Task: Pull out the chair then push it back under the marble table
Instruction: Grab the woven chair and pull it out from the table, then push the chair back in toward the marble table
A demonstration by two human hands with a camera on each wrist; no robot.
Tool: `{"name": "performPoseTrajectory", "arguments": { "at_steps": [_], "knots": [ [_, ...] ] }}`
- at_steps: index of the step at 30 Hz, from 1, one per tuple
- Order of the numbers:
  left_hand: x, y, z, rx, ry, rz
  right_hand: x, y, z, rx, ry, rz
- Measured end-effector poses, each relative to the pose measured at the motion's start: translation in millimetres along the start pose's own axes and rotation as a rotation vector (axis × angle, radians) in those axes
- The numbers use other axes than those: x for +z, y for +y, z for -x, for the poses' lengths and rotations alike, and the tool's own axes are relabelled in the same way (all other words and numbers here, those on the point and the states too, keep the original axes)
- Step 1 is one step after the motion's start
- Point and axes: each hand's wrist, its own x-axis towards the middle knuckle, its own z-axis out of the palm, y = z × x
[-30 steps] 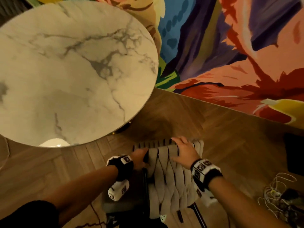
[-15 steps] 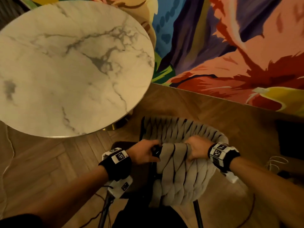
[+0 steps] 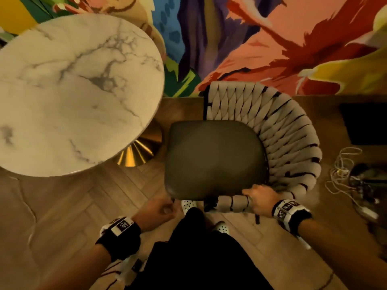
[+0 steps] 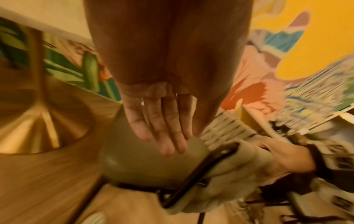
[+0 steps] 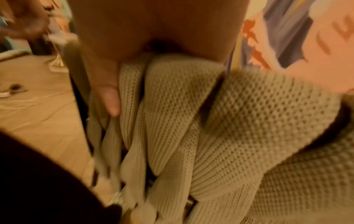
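right hand [image 3: 260, 198] grips the woven back of the chair [image 3: 215, 158]; left hand [image 4: 162, 121] hangs free, fingers straight, beside the seat. chair stands clear of the marble table [image 3: 69, 97], near its gold base [image 3: 140, 149].

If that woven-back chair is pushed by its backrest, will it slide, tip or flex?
The chair probably slides readily over the smooth wood floor. Its thin dark metal frame suggests modest weight. The knitted straps the right hand grips likely give slightly.

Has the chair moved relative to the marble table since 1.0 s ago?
Yes. The chair has come out and rotated; its seat is now fully exposed beside the marble table.
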Motion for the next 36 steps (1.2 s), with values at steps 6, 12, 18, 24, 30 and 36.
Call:
{"name": "performPoseTrajectory", "arguments": {
  "at_steps": [6,12,18,24,30,36],
  "knots": [
    [48,-37,48,-0.274,0.006,0.064,111,-11,34,0.013,-0.127,-0.088],
    [109,-43,68,-0.408,0.047,0.132,204,-18,63,0.055,-0.196,-0.165],
    [130,-34,74,-0.428,0.131,0.245,216,1,117,0.282,0.253,-0.789],
    [120,-23,61,-0.422,0.093,0.229,238,51,160,0.930,0.252,-2.028],
    [97,-11,66,-0.341,0.245,0.217,222,42,123,0.908,0.188,-2.250],
    [79,-11,79,-0.330,0.333,0.246,203,39,100,0.991,0.214,-2.161]
  ]
}}
